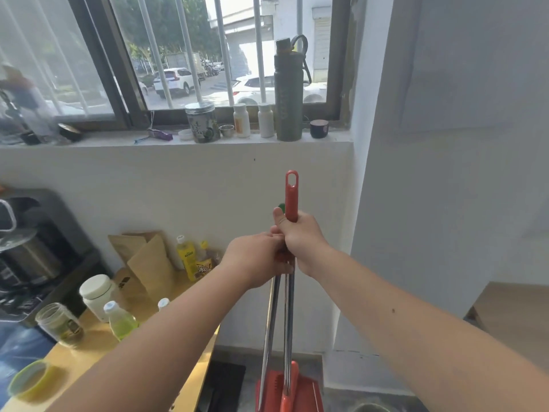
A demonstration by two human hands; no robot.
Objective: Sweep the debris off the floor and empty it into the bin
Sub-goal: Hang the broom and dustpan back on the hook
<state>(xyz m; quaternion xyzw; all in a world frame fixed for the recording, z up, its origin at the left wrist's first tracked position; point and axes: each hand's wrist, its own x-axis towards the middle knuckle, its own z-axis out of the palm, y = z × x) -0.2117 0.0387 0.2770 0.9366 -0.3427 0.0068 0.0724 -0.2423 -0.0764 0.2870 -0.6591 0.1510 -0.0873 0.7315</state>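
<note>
Two long metal handles stand upright side by side in front of me. One handle (287,322) ends in a red grip (291,194) with a hanging hole; the other handle (269,328) has a green tip just visible behind my thumb. My right hand (300,242) is wrapped around the red grip. My left hand (255,260) grips the handles just below it, touching the right hand. At the bottom, a red dustpan (297,391) sits on the floor against the wall. No debris or bin shows clearly.
A wooden table (98,346) on the left carries bottles, jars and paper bags. A window sill (178,138) above holds a tall green flask, pill bottles and a jar. A white wall corner juts out on the right, with a cardboard box (511,310) beside it.
</note>
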